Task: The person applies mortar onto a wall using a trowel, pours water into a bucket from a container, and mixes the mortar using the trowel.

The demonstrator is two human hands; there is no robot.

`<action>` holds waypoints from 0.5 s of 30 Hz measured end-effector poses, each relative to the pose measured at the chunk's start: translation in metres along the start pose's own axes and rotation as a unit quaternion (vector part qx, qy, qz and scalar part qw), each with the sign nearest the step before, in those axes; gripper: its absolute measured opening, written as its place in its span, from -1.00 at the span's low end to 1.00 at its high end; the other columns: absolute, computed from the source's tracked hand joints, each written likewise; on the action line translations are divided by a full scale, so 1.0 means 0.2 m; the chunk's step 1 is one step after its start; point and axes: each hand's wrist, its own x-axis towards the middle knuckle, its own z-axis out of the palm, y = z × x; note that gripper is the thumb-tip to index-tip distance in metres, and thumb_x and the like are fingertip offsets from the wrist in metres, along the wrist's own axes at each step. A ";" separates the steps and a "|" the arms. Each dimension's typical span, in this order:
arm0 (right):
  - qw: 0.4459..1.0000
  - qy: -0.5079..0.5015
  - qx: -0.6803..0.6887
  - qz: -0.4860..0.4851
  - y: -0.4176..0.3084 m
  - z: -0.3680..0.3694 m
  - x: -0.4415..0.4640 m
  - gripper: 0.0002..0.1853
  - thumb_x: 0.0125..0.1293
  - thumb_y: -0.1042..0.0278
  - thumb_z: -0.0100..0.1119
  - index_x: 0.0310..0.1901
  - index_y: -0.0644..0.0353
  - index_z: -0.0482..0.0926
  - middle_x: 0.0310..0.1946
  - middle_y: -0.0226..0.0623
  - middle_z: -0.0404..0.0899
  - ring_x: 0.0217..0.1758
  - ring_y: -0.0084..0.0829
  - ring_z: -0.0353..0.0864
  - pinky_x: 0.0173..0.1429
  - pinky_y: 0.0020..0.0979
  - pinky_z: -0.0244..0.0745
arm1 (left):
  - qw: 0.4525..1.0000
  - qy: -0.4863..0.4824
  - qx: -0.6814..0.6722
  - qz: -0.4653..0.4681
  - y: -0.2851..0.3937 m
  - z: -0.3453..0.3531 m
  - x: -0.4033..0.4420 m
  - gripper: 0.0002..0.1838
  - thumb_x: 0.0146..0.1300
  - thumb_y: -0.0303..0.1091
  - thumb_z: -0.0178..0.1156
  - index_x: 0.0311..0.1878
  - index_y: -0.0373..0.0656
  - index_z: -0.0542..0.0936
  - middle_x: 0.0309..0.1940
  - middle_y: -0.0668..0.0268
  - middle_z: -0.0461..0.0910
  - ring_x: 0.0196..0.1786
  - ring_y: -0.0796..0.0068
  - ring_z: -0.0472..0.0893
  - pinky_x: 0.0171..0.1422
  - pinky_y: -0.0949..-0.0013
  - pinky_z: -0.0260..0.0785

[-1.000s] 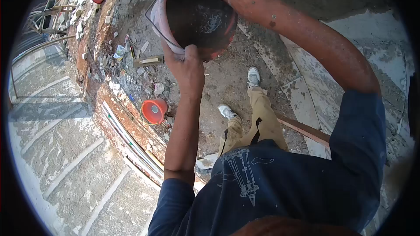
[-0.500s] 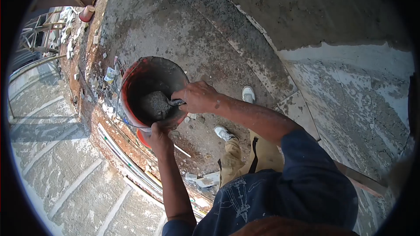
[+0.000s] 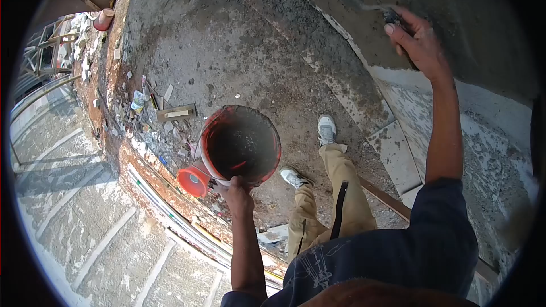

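Note:
A red-rimmed bucket [image 3: 242,142] with wet grey mortar inside hangs in front of me, tilted so its mouth faces the camera. My left hand [image 3: 236,193] grips its lower rim, thumb over the edge. Up at the right, my right hand [image 3: 418,45] is closed round a dark tool handle, close against the wet grey plastered wall [image 3: 478,28]. The rest of that tool is mostly hidden by the hand and blur.
A small orange bucket [image 3: 193,182] stands left of my left hand. Rubble and a wooden float [image 3: 176,113] lie at the left, long pipes [image 3: 165,207] below them. A timber plank [image 3: 387,198] lies by my legs. Another bucket [image 3: 104,19] is far left.
My right hand has left the bucket with the tool and moved up and right to the wall. The bucket in my left hand has shifted right and down.

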 end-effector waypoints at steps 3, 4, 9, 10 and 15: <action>0.991 -0.045 -0.101 -0.072 -0.26 0.06 -0.36 -0.48 0.34 0.26 0.26 0.33 0.06 0.46 -0.21 -0.20 0.64 -0.18 -0.33 0.66 -0.07 -0.20 0.54 | 0.997 -0.068 0.010 0.019 0.15 0.20 -0.10 -0.37 0.13 -0.56 0.05 0.35 -0.18 0.28 -0.10 0.26 0.51 -0.24 0.49 0.61 -0.21 0.35 0.62; 0.985 -0.099 -0.096 -0.103 -0.30 0.09 -0.42 -0.46 0.33 0.30 0.25 0.34 0.01 0.44 -0.09 -0.12 0.66 -0.08 -0.23 0.69 -0.03 -0.16 0.54 | 0.995 -0.089 0.008 0.033 0.18 0.25 -0.12 -0.38 0.13 -0.55 0.06 0.34 -0.18 0.29 -0.10 0.26 0.51 -0.23 0.49 0.61 -0.22 0.37 0.61; 0.922 -0.122 -0.303 -0.206 -0.32 0.46 -0.48 -0.48 0.24 0.36 0.24 0.26 0.09 0.45 -0.11 -0.16 0.63 -0.01 -0.18 0.68 0.09 -0.12 0.54 | 0.976 -0.184 0.039 0.112 0.37 0.42 -0.24 -0.37 0.12 -0.55 0.06 0.34 -0.25 0.29 0.00 0.19 0.52 -0.13 0.44 0.59 -0.17 0.38 0.56; 0.915 -0.082 -0.344 -0.193 -0.39 0.56 -0.47 -0.51 0.21 0.36 0.25 0.21 0.10 0.49 -0.16 -0.22 0.62 -0.03 -0.20 0.69 0.07 -0.13 0.56 | 0.959 -0.204 0.073 0.181 0.40 0.47 -0.27 -0.38 0.13 -0.56 0.05 0.33 -0.27 0.31 -0.01 0.18 0.52 -0.13 0.45 0.59 -0.17 0.39 0.55; 0.805 -0.112 -0.438 -0.383 -0.72 0.73 -0.64 -0.61 0.18 0.41 0.24 0.08 0.19 0.55 -0.23 -0.27 0.61 -0.19 -0.29 0.71 -0.10 -0.25 0.63 | 0.942 -0.274 0.063 0.183 0.65 0.48 -0.38 -0.43 0.15 -0.50 0.08 0.29 -0.30 0.33 -0.04 0.21 0.54 -0.18 0.45 0.58 -0.19 0.42 0.51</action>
